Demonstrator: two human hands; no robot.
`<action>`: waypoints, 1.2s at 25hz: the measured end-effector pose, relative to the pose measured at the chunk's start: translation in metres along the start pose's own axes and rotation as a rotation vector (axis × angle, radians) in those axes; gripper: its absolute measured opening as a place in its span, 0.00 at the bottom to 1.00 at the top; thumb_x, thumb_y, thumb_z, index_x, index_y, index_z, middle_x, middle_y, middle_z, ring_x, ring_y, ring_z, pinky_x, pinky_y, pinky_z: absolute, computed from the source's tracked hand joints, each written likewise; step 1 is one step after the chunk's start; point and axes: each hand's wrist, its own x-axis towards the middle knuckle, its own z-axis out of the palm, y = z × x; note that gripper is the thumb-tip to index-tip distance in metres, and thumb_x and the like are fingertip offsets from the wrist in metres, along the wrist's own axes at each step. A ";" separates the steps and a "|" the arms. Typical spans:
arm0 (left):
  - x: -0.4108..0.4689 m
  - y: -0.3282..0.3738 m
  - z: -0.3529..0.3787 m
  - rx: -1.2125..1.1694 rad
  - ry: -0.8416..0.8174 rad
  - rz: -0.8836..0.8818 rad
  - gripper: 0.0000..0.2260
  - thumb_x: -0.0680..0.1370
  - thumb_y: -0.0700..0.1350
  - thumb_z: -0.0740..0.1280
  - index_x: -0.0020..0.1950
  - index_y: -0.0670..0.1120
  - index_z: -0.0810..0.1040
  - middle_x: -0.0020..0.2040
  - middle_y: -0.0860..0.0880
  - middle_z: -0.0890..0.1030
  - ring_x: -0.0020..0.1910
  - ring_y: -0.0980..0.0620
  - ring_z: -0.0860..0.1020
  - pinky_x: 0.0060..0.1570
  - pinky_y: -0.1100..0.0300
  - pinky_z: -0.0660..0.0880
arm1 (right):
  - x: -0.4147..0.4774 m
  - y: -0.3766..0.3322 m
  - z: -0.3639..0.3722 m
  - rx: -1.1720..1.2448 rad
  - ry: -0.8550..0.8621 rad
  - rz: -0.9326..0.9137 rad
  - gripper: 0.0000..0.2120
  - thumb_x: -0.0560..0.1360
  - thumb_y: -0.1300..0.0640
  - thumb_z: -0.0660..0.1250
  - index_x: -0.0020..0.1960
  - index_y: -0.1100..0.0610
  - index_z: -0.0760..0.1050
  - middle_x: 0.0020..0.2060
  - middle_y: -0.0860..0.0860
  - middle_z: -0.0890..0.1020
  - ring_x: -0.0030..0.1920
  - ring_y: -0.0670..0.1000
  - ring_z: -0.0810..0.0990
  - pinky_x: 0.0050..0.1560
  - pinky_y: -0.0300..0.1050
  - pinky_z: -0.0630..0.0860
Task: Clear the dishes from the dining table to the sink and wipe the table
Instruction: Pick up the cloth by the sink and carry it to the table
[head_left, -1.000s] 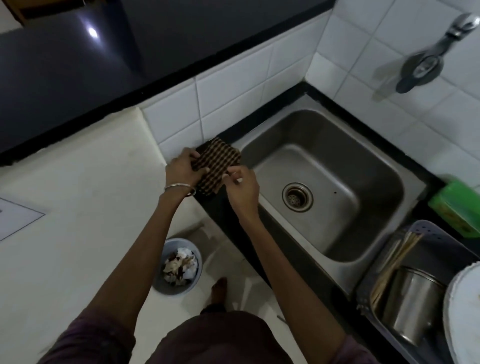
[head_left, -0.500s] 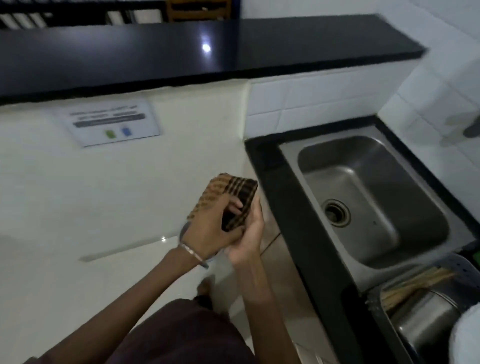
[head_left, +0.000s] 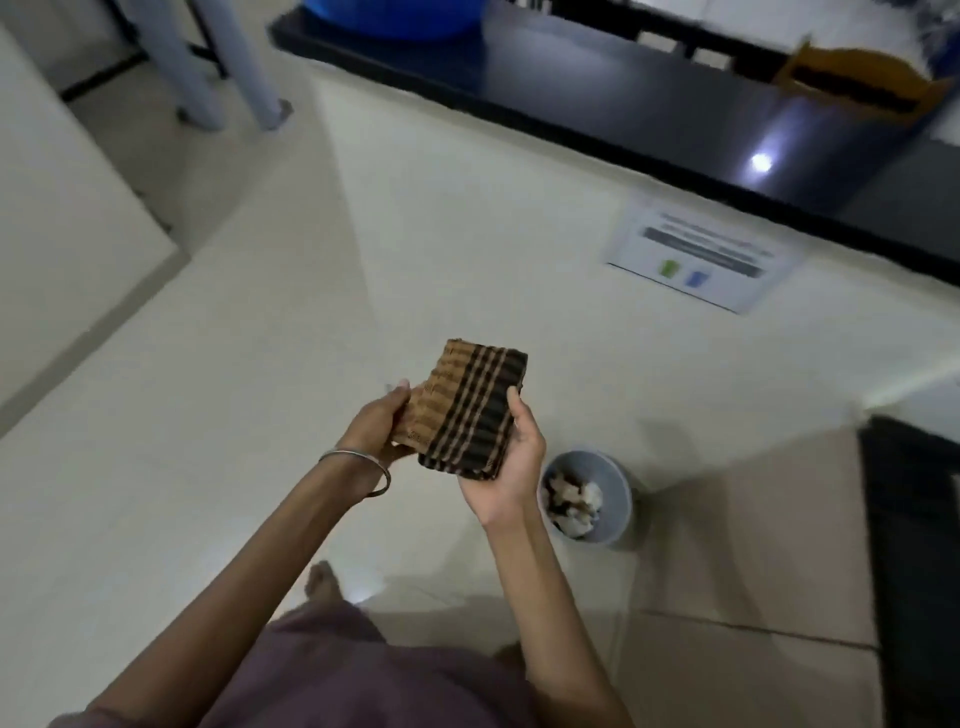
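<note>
Since half a second ago the view has swung away from the sink, which is now out of frame; only a dark counter edge (head_left: 914, 545) shows at far right. With it the checked cloth (head_left: 467, 410) has left the counter side and is now held in the air over pale floor, in front of the body. We note a regrip: the left hand (head_left: 376, 423), earlier spread over the top of the cloth, now pinches its tan end between thumb and curled fingers, while the right hand (head_left: 506, 467) lies palm-up beneath the dark striped end, thumb hooked along the far edge. Both hands are thus closed on the cloth, and it stays folded flat. We judge that the cloth has been fetched and the wiping step comes next. The dining table is not in view, so we cannot tell whether any dishes remain on it. Counts: one cloth; two hands; one bangle (head_left: 363, 467) on the left wrist; one waste bin (head_left: 618, 512), just right of the right hand and holding crumpled scraps; one wall notice (head_left: 701, 254) bearing two small marks, one green and one blue; one black ledge (head_left: 623, 104); one blue tub (head_left: 395, 18); one bare foot (head_left: 322, 579).
</note>
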 end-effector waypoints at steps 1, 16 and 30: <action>0.012 0.013 -0.035 -0.105 -0.011 -0.090 0.13 0.81 0.49 0.60 0.46 0.45 0.82 0.41 0.50 0.85 0.40 0.54 0.82 0.40 0.58 0.80 | 0.024 0.024 0.021 -0.079 -0.008 0.040 0.24 0.78 0.49 0.65 0.70 0.61 0.73 0.67 0.61 0.77 0.67 0.61 0.77 0.62 0.58 0.76; 0.214 0.255 -0.325 -0.288 -0.108 0.132 0.15 0.78 0.50 0.63 0.59 0.45 0.80 0.55 0.45 0.84 0.54 0.48 0.83 0.46 0.58 0.80 | 0.379 0.224 0.265 -1.259 0.029 -0.218 0.20 0.79 0.55 0.65 0.70 0.45 0.71 0.61 0.45 0.71 0.56 0.38 0.74 0.51 0.31 0.73; 0.540 0.564 -0.301 0.794 0.400 0.557 0.13 0.73 0.54 0.70 0.57 0.54 0.81 0.54 0.53 0.84 0.53 0.50 0.81 0.49 0.59 0.75 | 0.747 0.134 0.445 -0.334 -0.104 0.081 0.30 0.77 0.36 0.62 0.70 0.54 0.74 0.67 0.55 0.78 0.67 0.55 0.77 0.66 0.53 0.74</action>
